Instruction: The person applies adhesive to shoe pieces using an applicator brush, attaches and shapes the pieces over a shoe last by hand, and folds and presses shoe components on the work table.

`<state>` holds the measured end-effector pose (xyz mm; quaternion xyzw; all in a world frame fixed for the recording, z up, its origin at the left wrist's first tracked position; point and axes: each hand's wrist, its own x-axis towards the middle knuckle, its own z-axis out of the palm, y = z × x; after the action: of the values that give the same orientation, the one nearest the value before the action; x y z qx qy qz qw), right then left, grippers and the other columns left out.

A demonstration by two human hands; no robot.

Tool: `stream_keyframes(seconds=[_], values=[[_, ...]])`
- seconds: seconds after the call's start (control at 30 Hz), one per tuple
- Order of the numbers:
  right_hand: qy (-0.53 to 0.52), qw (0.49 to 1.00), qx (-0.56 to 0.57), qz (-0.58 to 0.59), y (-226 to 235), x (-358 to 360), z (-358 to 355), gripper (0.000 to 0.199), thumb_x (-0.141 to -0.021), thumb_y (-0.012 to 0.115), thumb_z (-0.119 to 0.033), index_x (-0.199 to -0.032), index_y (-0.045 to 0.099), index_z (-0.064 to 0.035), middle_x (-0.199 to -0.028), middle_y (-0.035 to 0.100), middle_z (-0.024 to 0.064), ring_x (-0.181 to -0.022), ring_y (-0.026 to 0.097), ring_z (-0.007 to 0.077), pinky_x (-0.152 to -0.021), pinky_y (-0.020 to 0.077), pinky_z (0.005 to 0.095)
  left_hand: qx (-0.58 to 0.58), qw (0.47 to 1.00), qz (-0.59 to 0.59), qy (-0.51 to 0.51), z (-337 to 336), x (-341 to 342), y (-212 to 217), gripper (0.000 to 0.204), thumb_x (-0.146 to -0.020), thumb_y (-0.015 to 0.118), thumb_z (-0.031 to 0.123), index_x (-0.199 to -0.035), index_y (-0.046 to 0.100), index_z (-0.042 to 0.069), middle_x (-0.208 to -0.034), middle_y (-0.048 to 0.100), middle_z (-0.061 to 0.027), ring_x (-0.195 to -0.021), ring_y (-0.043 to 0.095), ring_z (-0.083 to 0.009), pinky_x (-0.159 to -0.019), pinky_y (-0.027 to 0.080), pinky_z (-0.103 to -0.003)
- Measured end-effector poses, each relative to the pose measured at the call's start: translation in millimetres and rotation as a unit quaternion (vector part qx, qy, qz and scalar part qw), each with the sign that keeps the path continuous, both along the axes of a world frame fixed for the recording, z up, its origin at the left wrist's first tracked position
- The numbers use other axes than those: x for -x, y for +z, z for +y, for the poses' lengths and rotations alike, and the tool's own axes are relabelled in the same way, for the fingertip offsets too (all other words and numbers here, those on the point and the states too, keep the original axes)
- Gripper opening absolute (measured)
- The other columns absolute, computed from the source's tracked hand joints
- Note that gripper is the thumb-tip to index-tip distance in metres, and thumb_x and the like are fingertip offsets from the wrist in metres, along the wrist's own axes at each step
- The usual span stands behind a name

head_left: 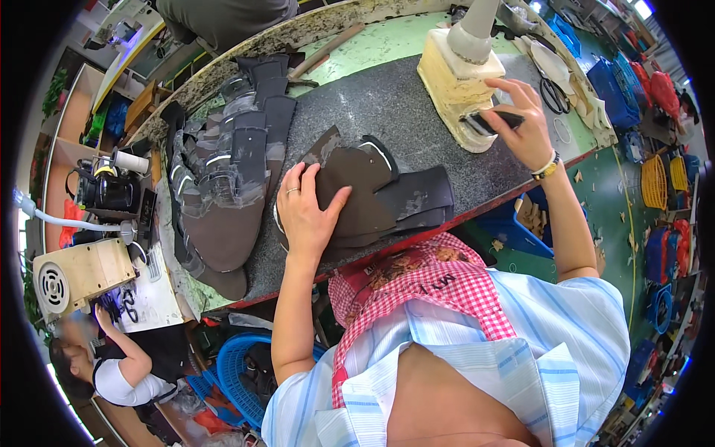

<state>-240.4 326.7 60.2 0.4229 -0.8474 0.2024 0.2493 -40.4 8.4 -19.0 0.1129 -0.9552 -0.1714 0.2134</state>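
Observation:
My left hand [304,212] lies with spread fingers on a stack of dark brown, shoe-upper-shaped pieces [350,182], which have black parts and a white-edged rim. At the right, my right hand [521,123] is closed around a black-handled tool [500,122], probably a brush; its tip is hard to make out. The tool is at the low front lip of a cream, glue-crusted pot [454,74] with a grey cone on top. Farther left on the dark speckled board [357,97] lies a larger overlapping pile of similar dark pieces [227,223].
Black-handled scissors [554,95] and pale cloths lie right of the pot. Below the table's right edge stands a blue bin [518,231] with scraps. A blue basket [246,369] is at lower left. Another person [123,365] works at the left, near a beige machine [82,274].

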Motion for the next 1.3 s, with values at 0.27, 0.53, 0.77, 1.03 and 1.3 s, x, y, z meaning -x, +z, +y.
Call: stream_keyframes(seconds=[0.27, 0.53, 0.77, 1.03, 1.3], values=[[0.030, 0.994, 0.064, -0.082, -29, 9, -9, 0.019, -0.082, 0.072, -0.021, -0.085, 0.074, -0.0019, -0.134, 0.057, 0.0097, -0.118, 0.052, 0.0306, -0.100, 0.0405, 0.0422, 0.018, 0.996, -0.057, -0.064, 8, -10, 3, 0.076, -0.068, 0.078, 0.055, -0.131, 0.056, 0.018, -0.143, 0.047, -0.0067, -0.136, 0.035, -0.0398, -0.110, 0.021, -0.060], [-0.062, 0.842, 0.261, -0.467, 0, -9, -37, 0.032, -0.092, 0.065, -0.036, -0.083, 0.071, -0.0058, -0.060, 0.063, 0.0001, -0.043, 0.053, 0.0038, -0.038, 0.0358, 0.0178, 0.018, 0.998, -0.045, -0.035, 14, -13, -3, 0.070, -0.067, 0.078, 0.057, -0.127, 0.061, 0.025, -0.142, 0.046, -0.0074, -0.135, 0.032, -0.0412, -0.107, 0.022, -0.063], [0.069, 0.838, 0.059, -0.538, -34, 10, -155, 0.039, -0.092, 0.066, -0.037, -0.092, 0.070, 0.0026, -0.068, 0.066, 0.0053, -0.053, 0.063, 0.0105, -0.049, 0.0476, 0.0238, 0.023, 0.997, -0.056, -0.041, 11, -14, -1, 0.069, -0.066, 0.078, 0.058, -0.125, 0.062, 0.026, -0.141, 0.045, -0.0061, -0.135, 0.033, -0.0400, -0.107, 0.022, -0.063], [0.227, 0.834, 0.004, -0.503, -40, -26, -94, 0.017, -0.086, 0.065, -0.015, -0.079, 0.068, 0.0014, -0.069, 0.065, 0.0044, -0.065, 0.061, 0.0094, -0.061, 0.0483, 0.0269, 0.021, 0.999, -0.040, -0.028, 11, -12, -5, 0.070, -0.064, 0.080, 0.057, -0.123, 0.062, 0.025, -0.140, 0.046, -0.0044, -0.133, 0.035, -0.0374, -0.107, 0.023, -0.060], [0.275, 0.864, 0.040, -0.420, -21, -22, -146, 0.014, -0.084, 0.065, -0.013, -0.088, 0.068, 0.0002, -0.078, 0.069, 0.0068, -0.072, 0.065, 0.0155, -0.066, 0.0519, 0.0302, 0.028, 0.999, -0.003, -0.036, 9, -11, -16, 0.072, -0.072, 0.076, 0.053, -0.125, 0.053, 0.011, -0.140, 0.049, -0.0044, -0.135, 0.036, -0.0371, -0.108, 0.023, -0.058]])
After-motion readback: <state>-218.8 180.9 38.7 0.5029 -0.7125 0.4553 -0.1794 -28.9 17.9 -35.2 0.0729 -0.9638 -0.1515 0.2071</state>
